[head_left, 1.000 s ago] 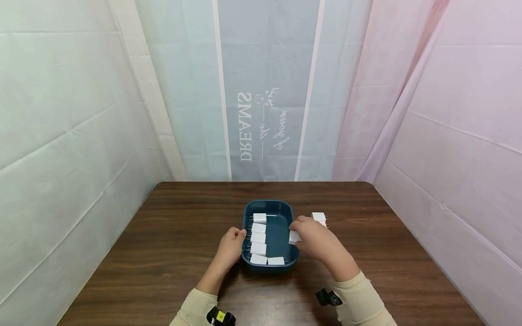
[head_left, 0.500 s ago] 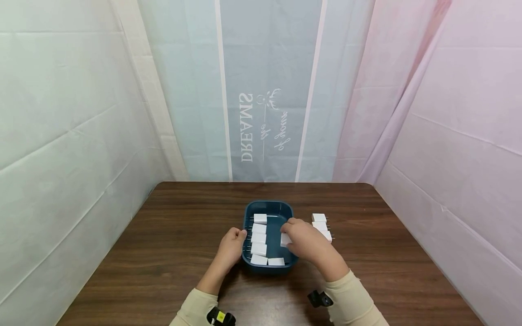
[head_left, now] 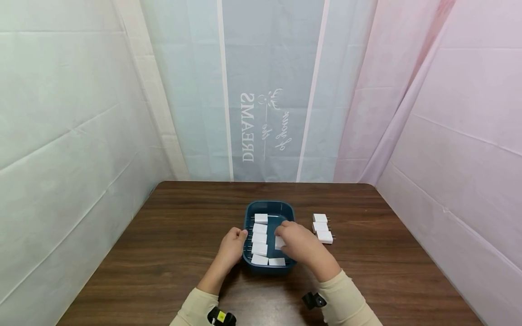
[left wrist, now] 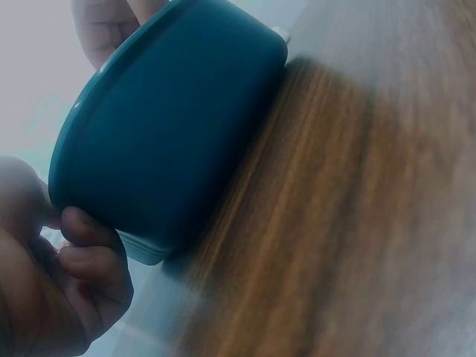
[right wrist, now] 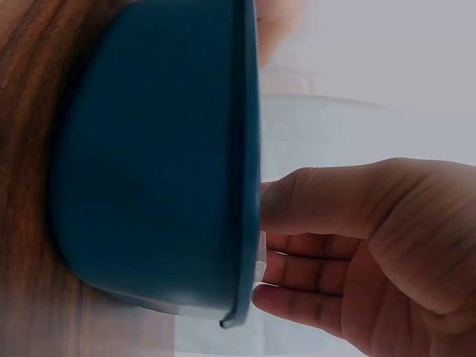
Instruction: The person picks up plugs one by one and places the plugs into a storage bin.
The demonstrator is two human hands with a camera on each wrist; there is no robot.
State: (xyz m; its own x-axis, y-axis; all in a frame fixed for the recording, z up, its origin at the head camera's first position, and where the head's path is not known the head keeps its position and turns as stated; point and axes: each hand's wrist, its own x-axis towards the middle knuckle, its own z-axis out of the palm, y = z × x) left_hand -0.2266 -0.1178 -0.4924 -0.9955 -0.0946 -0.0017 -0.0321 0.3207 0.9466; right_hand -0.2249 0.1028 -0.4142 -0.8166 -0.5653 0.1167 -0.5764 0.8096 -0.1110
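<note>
A dark blue plastic bin (head_left: 269,269) stands on the wooden table. My left hand (head_left: 232,246) pinches its left rim between thumb and curled fingers; the left wrist view shows these fingers (left wrist: 93,256) at the rim. Along the bin's left side lies a column of white charger plugs (head_left: 259,238), prongs toward the left wall, and one more plug (head_left: 277,261) lies by the near wall, prongs to the right. My right hand (head_left: 301,242) reaches over the right rim and pinches another white charger plug (head_left: 279,243) inside the bin. In the right wrist view, the bin wall hides most of that plug.
Right of the bin, 3 white charger plugs (head_left: 320,227) lie in a row on the wooden table (head_left: 195,213), prongs to the right. Pale curtains (head_left: 269,90) hang behind the table and at both sides.
My right hand has moved left from the bin's right rim to over its middle, carrying the charger plug. The plugs on the table are uncovered. My left hand stays at the rim.
</note>
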